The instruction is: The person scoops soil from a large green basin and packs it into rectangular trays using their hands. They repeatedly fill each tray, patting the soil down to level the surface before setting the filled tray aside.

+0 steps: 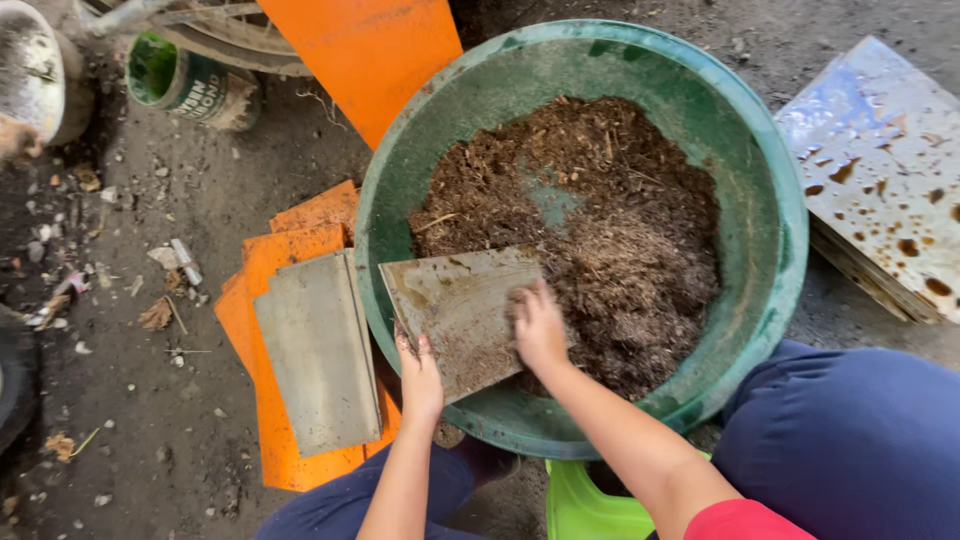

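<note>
Nearest the camera are the person's blue-trousered knees (850, 440) and a bright green plastic seat edge (585, 505) between them. Just beyond, the left hand (420, 375) grips the near left edge of a flat grey board (460, 310), its fingers curled over the rim. The right hand (540, 325) presses on the board's right edge, fingers bent and partly buried in the brown fibrous compost (590, 235), so how firmly it holds the board cannot be told. The board lies tilted across the near left rim of a large round green plastic tub (780, 220), one end over the rim, the other dipped into the compost heap that fills most of the tub's floor; a small patch of green bottom shows through near the middle.

To the left of the tub, on the dirt ground, a second grey board (318, 365) lies on a stack of orange sheets (270, 400). Farther off, another orange sheet (365, 50) leans just behind the tub's far left rim. At the right, a spotted, rust-stained whitish tile stack (885, 170) sits near the tub. In the far left corner stand a green tin can (185, 85) lying on its side and a dirty metal bowl (35, 75), with scattered litter around them.
</note>
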